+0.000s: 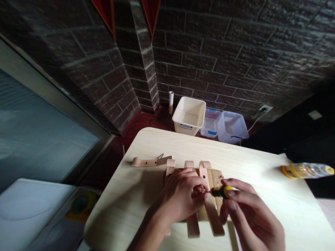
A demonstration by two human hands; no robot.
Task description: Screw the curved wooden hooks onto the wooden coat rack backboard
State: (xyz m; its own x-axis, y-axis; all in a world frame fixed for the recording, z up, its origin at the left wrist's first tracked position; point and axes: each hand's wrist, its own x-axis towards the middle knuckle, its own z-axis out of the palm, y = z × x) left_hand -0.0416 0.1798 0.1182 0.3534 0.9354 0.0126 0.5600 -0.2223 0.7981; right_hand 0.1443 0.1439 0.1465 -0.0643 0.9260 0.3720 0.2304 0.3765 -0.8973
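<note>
A short yellow-and-black screwdriver [222, 191] is gripped in the fingertips of my right hand [253, 212], its tip pointing left toward a strip. My left hand [180, 190] rests across the strips, thumb and forefinger pinched beside that tip; whatever they hold is too small to make out. Beneath lies a tan board [216, 178], partly covered by my hands. Several light-brown strips with curled ends cross it, including the rightmost strip [214, 218], which has a dark hole near its curl. Another curled strip [146, 162] with two dark holes lies apart at the left.
The pale wooden table [251, 164] carries a clear-and-yellow bottle-shaped container [307, 170] at right and a small bent metal piece [161, 156] behind the loose strip. A cream bin [185, 129] and a clear plastic box [232, 127] stand on the floor by the brick wall.
</note>
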